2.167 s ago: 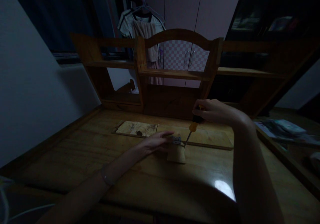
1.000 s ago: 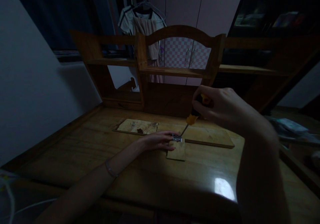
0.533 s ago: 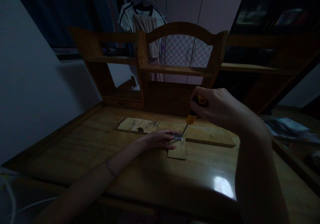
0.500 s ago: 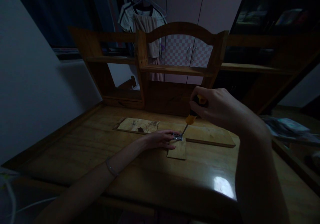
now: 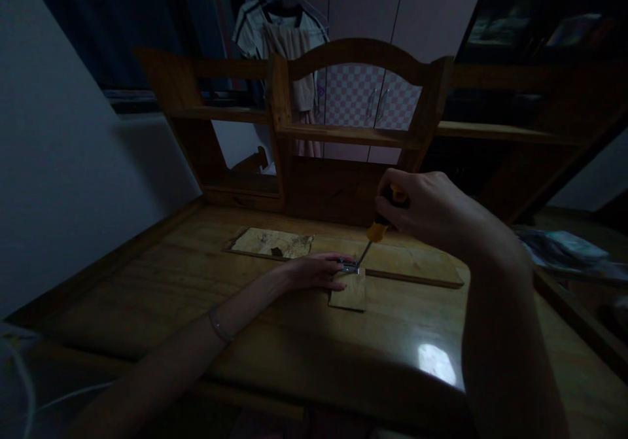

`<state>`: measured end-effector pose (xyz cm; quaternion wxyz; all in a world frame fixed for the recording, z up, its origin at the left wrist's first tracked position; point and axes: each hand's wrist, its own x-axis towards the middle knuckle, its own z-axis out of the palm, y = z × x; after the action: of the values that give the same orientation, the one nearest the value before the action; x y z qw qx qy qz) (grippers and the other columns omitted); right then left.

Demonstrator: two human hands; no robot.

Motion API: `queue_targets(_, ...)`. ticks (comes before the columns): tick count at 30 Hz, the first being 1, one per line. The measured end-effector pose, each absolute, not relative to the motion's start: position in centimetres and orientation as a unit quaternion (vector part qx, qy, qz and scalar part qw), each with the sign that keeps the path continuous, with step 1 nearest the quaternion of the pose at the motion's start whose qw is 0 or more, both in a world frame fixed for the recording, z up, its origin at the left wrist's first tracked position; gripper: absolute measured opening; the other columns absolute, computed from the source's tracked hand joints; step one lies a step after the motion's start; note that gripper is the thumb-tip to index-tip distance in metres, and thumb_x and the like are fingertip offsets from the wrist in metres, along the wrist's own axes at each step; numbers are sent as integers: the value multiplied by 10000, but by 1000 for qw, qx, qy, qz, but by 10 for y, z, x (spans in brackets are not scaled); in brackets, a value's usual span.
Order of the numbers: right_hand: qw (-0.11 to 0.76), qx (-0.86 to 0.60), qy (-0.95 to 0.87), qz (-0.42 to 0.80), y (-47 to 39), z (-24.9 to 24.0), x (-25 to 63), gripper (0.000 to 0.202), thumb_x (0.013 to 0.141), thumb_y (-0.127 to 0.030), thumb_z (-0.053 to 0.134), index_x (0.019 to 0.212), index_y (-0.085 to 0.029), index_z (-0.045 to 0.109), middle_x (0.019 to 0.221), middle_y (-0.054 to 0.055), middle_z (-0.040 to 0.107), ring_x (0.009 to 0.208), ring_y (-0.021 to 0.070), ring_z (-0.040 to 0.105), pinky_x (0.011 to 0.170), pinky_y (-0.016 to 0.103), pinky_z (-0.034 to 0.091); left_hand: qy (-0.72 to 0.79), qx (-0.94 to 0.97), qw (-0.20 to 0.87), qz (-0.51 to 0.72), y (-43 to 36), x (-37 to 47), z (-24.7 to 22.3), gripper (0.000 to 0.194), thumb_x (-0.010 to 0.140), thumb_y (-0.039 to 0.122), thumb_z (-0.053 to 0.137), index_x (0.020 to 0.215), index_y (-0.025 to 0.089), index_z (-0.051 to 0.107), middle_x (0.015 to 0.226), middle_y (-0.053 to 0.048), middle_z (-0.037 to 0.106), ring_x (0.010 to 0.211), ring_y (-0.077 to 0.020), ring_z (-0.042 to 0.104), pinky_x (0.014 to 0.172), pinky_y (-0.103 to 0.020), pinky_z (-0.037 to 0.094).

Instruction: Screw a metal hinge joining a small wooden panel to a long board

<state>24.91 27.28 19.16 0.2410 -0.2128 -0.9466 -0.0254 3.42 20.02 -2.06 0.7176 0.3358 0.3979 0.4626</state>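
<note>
My right hand (image 5: 417,207) is wrapped round the yellow and black handle of a screwdriver (image 5: 377,231), held at a slant. The screwdriver's tip meets a small silver metal hinge (image 5: 350,268) at the far edge of a small square wooden piece (image 5: 349,294). With its fingers on the hinge's left side and its thumb on the wooden piece, my left hand (image 5: 316,271) steadies them. A long wooden board (image 5: 412,262) lies just behind, its left part worn and peeling. The screw under the tip is too small to make out.
Everything rests on a glossy wooden desk (image 5: 196,282). A wooden shelf unit (image 5: 343,135) rises along its back edge. Clothes (image 5: 289,46) hang behind it, before a pale wardrobe (image 5: 360,7). Papers or magazines (image 5: 564,249) lie at right. A white cable (image 5: 73,394) runs at lower left.
The hands and screwdriver hold almost the same place. The hinge looks slightly more tilted, and the whole view has shifted a little.
</note>
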Motion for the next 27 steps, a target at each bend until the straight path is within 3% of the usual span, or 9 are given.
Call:
queue_targets(7,236,-215,-947,-38,271,191,246,133,884,-291,544,893,-186,625,683,15,624,604,136,546,553,269,296,412,342,717,446,200,34,-19,405,768,201,778,1162,244,692,1145,-59,619,931,-161,633,960,-378,538)
queue_targets(14,235,-209,-948,-56,269,182,235,162,912,-351,551,931,-197,600,695,23,623,631,166,573,566,275,318,403,358,722,435,195,32,-20,782,630,150,874,1346,196,562,906,-42,678,842,-173,692,930,-343,526)
queue_targets(22,218,-199,-955,6,270,183,233,303,869,-335,559,1130,-183,577,972,78,679,811,205,622,715,295,418,425,350,715,431,195,35,-14,774,667,126,841,1375,196,537,837,-9,651,787,-143,678,835,-271,541)
queue_targets(27,224,-203,-953,10,274,183,234,237,904,-350,530,1070,-201,611,821,39,673,711,180,614,635,271,387,422,357,713,432,195,36,-11,828,666,99,830,1415,223,500,822,5,641,677,-92,613,692,-201,508)
